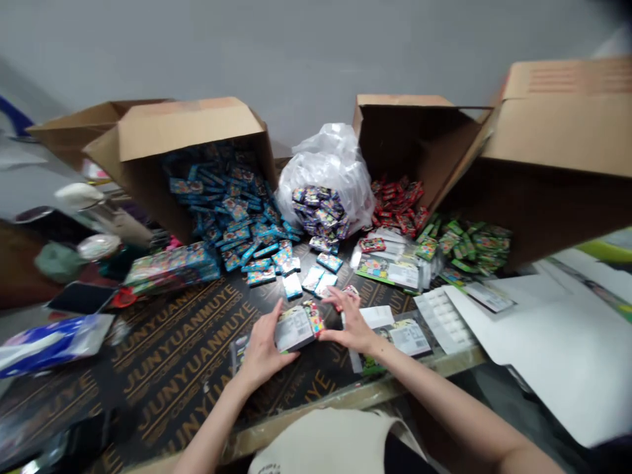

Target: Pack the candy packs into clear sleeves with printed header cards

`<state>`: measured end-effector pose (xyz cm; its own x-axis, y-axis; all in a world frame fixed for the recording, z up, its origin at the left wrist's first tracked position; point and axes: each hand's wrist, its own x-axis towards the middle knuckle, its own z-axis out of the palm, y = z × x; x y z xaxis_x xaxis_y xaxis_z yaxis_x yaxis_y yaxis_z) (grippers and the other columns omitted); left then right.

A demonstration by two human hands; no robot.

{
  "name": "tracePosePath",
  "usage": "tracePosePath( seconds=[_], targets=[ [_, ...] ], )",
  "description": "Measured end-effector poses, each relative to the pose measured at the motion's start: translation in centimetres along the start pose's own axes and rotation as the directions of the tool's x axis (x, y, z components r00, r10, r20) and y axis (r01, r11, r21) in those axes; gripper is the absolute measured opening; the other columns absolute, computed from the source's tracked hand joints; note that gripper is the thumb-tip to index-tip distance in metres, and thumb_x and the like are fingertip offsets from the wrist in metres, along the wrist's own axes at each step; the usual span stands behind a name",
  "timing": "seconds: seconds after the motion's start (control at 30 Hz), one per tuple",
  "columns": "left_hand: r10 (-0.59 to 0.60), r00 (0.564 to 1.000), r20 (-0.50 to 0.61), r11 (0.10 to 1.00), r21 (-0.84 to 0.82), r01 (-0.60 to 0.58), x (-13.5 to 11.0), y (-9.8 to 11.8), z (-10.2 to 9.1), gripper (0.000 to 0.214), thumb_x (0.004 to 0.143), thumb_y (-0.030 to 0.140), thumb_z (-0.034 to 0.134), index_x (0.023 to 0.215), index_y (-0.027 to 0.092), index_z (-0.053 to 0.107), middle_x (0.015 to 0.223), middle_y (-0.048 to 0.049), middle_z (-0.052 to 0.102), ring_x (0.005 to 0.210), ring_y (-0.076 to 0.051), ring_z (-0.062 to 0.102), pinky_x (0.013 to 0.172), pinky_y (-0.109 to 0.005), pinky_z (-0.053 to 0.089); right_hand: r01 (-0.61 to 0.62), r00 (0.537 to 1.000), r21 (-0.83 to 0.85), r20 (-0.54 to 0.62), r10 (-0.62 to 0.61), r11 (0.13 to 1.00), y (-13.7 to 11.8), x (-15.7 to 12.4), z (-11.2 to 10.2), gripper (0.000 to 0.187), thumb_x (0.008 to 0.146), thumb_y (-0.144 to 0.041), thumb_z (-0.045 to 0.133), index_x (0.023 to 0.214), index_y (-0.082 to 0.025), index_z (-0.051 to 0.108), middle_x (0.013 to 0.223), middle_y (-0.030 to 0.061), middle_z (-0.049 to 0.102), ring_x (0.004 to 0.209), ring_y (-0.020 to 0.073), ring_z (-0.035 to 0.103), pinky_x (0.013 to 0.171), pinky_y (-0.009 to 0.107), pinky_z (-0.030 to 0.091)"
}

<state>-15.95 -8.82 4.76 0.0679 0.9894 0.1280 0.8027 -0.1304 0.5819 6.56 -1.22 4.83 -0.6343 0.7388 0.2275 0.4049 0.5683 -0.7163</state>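
grey wall (316, 59) stood behind a dark printed counter (168, 368), where cardboard boxes (187, 131) lay tipped on their sides, mouths turned toward the person, so blue packs (227, 204), red packs (397, 204) and green packs (469, 247) spilled within easy reach. near the front edge, the left hand (261, 352) and right hand (351, 322) had their grips pressed together on a small card pack (295, 328), holding it between them over the counter.

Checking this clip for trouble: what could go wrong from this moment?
Loose blue packets lie just beyond the left hand and right hand, so a slip could scatter them further. The printed card between the hands sits near the board's front edge and might drop off.
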Motion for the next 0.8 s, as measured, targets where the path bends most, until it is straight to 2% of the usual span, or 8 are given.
tracePosePath(
  seconds=[0.13,0.2,0.3,0.37,0.5,0.63,0.73,0.8],
  targets=[
    [-0.008,1.000,-0.009,1.000,0.019,0.008,0.7,-0.2,0.8,0.100,0.061,0.034,0.066,0.140,0.022,0.005,0.114,-0.0094,0.051,0.102,-0.028,0.049,0.088,-0.043,0.038,-0.014,0.999,0.029,0.052,0.012,1.000,0.7,0.0,-1.4,0.057,0.087,-0.042,0.043,0.136,-0.026,0.020,0.116,0.0059,0.058,0.117,0.0215,0.044,0.103,0.044,0.013],
    [0.000,1.000,0.003,0.999,0.052,0.000,0.8,-0.5,1.3,0.099,0.063,0.035,0.065,0.140,0.021,0.004,0.116,-0.0104,0.050,0.102,-0.028,0.049,0.088,-0.043,0.038,-0.127,0.983,-0.101,-0.147,0.111,0.987,3.3,0.6,-4.3,0.054,0.084,-0.043,0.045,0.133,-0.026,0.028,0.125,0.0073,0.051,0.120,0.0228,0.039,0.102,0.044,0.017],
    [0.018,0.996,0.083,0.990,0.141,-0.030,0.8,-0.9,1.9,0.091,0.064,0.040,0.065,0.139,0.022,0.016,0.117,-0.0113,0.050,0.105,-0.029,0.047,0.088,-0.042,0.037,-0.507,0.781,-0.288,-0.553,0.292,0.812,9.3,1.3,-11.5,0.070,0.071,-0.043,0.058,0.132,-0.022,0.030,0.138,0.0131,0.032,0.128,0.0315,0.022,0.099,0.051,0.016],
    [0.023,0.986,0.163,0.975,0.215,-0.058,0.8,-1.1,1.9,0.081,0.063,0.043,0.065,0.134,0.023,0.031,0.115,-0.0112,0.051,0.106,-0.029,0.046,0.087,-0.042,0.037,-0.681,0.684,-0.328,-0.604,0.409,0.655,13.2,1.5,-16.6,0.083,0.063,-0.036,0.063,0.135,-0.022,0.024,0.140,0.0161,0.025,0.127,0.0387,0.015,0.094,0.059,0.015],
    [0.031,0.976,0.214,0.962,0.258,-0.087,1.5,-0.7,1.1,0.077,0.056,0.048,0.069,0.125,0.024,0.045,0.111,-0.0107,0.055,0.105,-0.031,0.047,0.090,-0.045,0.034,-0.663,0.735,-0.385,-0.501,0.458,0.642,16.6,1.4,-23.1,0.081,0.052,-0.022,0.064,0.128,-0.019,0.037,0.117,0.0148,0.048,0.115,0.0395,0.034,0.091,0.060,0.020],
    [-0.037,0.999,0.037,0.999,-0.025,0.038,2.5,1.4,1.1,0.055,0.065,0.047,0.063,0.115,0.024,0.055,0.113,-0.0093,0.055,0.106,-0.028,0.049,0.091,-0.044,0.036,-0.529,0.828,-0.382,-0.429,0.361,0.758,13.2,2.0,-21.4,0.083,0.053,-0.023,0.064,0.130,-0.021,0.033,0.110,0.0091,0.049,0.104,0.0279,0.045,0.092,0.044,0.032],
    [-0.193,0.978,0.080,0.869,-0.449,0.208,3.4,4.2,2.0,0.044,0.074,0.045,0.057,0.110,0.019,0.057,0.102,-0.0090,0.062,0.092,-0.023,0.058,0.083,-0.038,0.045,-0.155,0.974,-0.223,-0.196,0.111,0.962,7.7,2.3,-15.5,0.089,0.057,-0.022,0.064,0.135,-0.022,0.021,0.115,0.0067,0.046,0.104,0.0221,0.047,0.093,0.035,0.035],
    [-0.219,0.958,0.186,0.740,-0.608,0.288,3.9,5.6,2.3,0.047,0.077,0.045,0.053,0.114,0.015,0.054,0.098,-0.0102,0.064,0.089,-0.022,0.060,0.078,-0.036,0.047,0.075,0.997,-0.078,0.015,-0.075,0.994,4.0,2.0,-11.2,0.090,0.058,-0.022,0.065,0.136,-0.023,0.020,0.123,0.0070,0.042,0.110,0.0232,0.043,0.096,0.035,0.032]
  ],
)
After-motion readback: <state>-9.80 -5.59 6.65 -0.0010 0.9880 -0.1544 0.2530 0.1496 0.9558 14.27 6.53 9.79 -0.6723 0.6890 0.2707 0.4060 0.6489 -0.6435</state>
